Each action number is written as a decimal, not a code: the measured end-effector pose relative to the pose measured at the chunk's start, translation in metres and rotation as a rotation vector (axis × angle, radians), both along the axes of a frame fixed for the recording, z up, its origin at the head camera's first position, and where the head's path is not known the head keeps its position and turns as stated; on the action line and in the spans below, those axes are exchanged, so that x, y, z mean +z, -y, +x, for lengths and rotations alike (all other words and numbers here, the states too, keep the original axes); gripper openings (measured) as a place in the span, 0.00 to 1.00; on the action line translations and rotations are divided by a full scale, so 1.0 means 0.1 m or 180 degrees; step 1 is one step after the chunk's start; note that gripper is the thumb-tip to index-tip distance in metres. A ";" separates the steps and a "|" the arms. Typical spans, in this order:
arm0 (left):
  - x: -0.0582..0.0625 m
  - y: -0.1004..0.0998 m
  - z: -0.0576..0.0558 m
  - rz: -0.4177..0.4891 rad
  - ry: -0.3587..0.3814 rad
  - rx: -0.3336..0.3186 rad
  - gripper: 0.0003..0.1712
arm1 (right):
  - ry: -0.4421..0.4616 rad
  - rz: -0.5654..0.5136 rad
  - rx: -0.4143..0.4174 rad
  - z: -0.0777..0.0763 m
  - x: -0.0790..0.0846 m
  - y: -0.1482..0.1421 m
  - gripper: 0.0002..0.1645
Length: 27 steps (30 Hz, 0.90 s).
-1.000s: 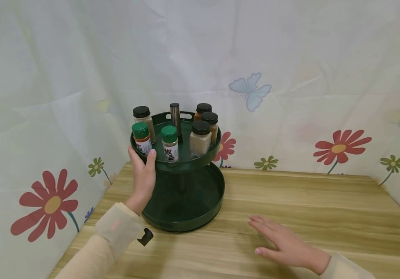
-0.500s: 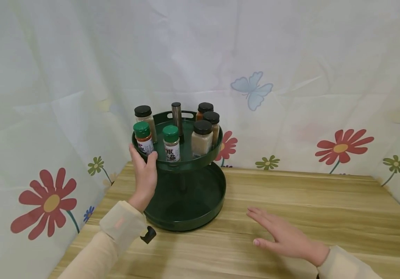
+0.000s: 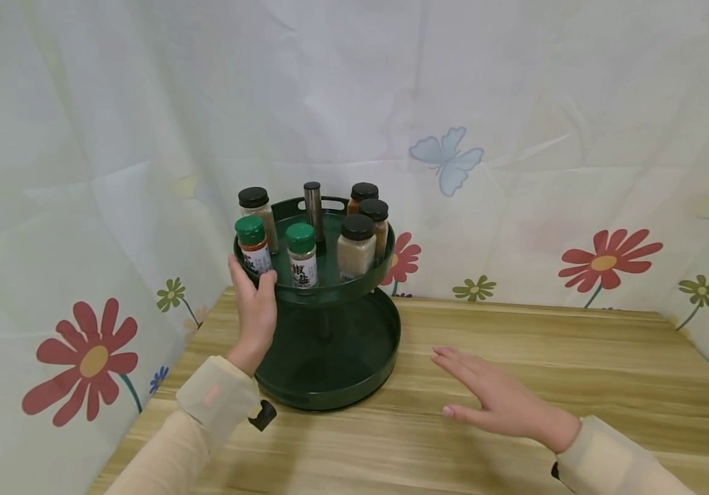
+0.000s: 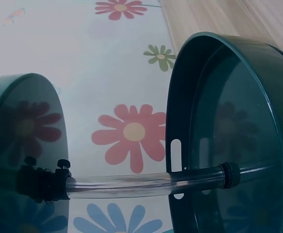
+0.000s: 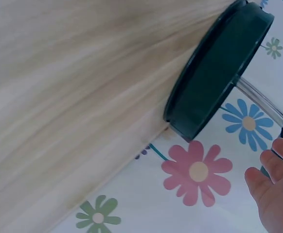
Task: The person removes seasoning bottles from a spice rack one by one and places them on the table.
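A dark green two-tier turntable [image 3: 329,375] stands on the table, its round trays joined by a post [image 4: 122,186]. My left hand [image 3: 257,317] holds the left front rim of the upper tray [image 3: 344,292], thumb at the front; its other fingers are mostly hidden. On that tray stand two green-capped seasoning shakers, one red-orange inside [image 3: 255,254], one pale [image 3: 302,265]. Black-capped spice jars [image 3: 356,254] stand at its right, another [image 3: 255,206] at the back left. To the right, my right hand [image 3: 503,402] hovers above the table with fingers stretched out, holding nothing.
The wood-grain table [image 3: 546,357] reaches to the back and right. Behind and beside it hangs a pale flower-printed curtain [image 3: 515,227]. A slim metal post [image 3: 313,213] with a black top rises from the middle of the upper tray.
My right hand has risen and shifted slightly forward and left over the table. My left hand stays at the upper tray's rim; in the last half second the front shakers shift very slightly left.
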<state>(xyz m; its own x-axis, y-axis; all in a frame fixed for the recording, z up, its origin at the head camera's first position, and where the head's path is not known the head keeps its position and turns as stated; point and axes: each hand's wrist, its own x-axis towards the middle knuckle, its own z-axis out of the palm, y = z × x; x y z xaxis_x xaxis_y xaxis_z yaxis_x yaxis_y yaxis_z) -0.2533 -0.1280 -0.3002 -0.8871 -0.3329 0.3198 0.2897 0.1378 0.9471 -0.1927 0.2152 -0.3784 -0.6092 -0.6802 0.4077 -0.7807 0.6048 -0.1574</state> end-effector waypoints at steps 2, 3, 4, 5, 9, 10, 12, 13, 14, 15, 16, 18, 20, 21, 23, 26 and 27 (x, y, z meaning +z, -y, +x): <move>0.00 0.01 0.00 -0.0001 0.0014 0.0010 0.43 | -0.0029 0.0007 0.0026 -0.01 0.03 0.01 0.43; 0.01 0.01 -0.01 0.0001 0.0016 0.0014 0.43 | -0.0041 0.0006 0.0038 -0.02 0.05 0.02 0.43; 0.01 0.01 -0.01 0.0002 0.0017 0.0022 0.43 | -0.0043 0.0010 0.0050 -0.02 0.07 0.03 0.43; 0.01 0.01 -0.01 0.0002 0.0012 0.0028 0.43 | -0.0043 0.0012 0.0063 -0.03 0.09 0.03 0.43; 0.02 0.02 -0.01 -0.0001 -0.0003 0.0049 0.43 | -0.0009 0.0012 0.0097 -0.04 0.17 0.06 0.43; 0.02 0.02 -0.01 -0.0002 -0.0004 0.0050 0.43 | 0.0010 0.0007 0.0102 -0.05 0.19 0.07 0.43; 0.03 0.02 -0.01 -0.0005 0.0000 0.0045 0.43 | 0.0031 -0.0005 0.0112 -0.05 0.22 0.09 0.43; 0.03 0.02 -0.01 -0.0008 -0.0003 0.0047 0.43 | 0.0030 -0.0007 0.0119 -0.06 0.23 0.10 0.43; 0.03 0.02 -0.01 -0.0009 -0.0007 0.0047 0.43 | 0.0023 -0.0010 0.0129 -0.06 0.25 0.10 0.43; 0.03 0.02 -0.01 -0.0011 -0.0017 0.0045 0.43 | 0.0013 -0.0012 0.0139 -0.06 0.26 0.11 0.43; 0.03 0.02 -0.01 -0.0018 -0.0023 0.0047 0.43 | -0.0005 -0.0017 0.0152 -0.07 0.26 0.12 0.43; 0.02 0.03 -0.01 -0.0032 -0.0045 0.0045 0.43 | -0.0053 -0.0011 0.0168 -0.07 0.27 0.13 0.42; 0.02 0.03 -0.01 -0.0026 -0.0066 0.0030 0.42 | -0.0091 -0.0010 0.0186 -0.08 0.28 0.14 0.43; 0.01 0.03 -0.01 -0.0025 -0.0074 0.0023 0.42 | -0.0114 -0.0011 0.0199 -0.08 0.29 0.15 0.43; 0.00 0.03 -0.01 -0.0025 -0.0090 0.0013 0.42 | -0.0160 -0.0017 0.0235 -0.09 0.30 0.16 0.43; 0.00 0.03 -0.01 -0.0035 -0.0108 0.0013 0.43 | -0.0242 -0.0021 0.0274 -0.11 0.31 0.17 0.43; 0.00 0.03 -0.01 -0.0041 -0.0117 0.0012 0.43 | -0.0260 -0.0025 0.0285 -0.11 0.32 0.18 0.43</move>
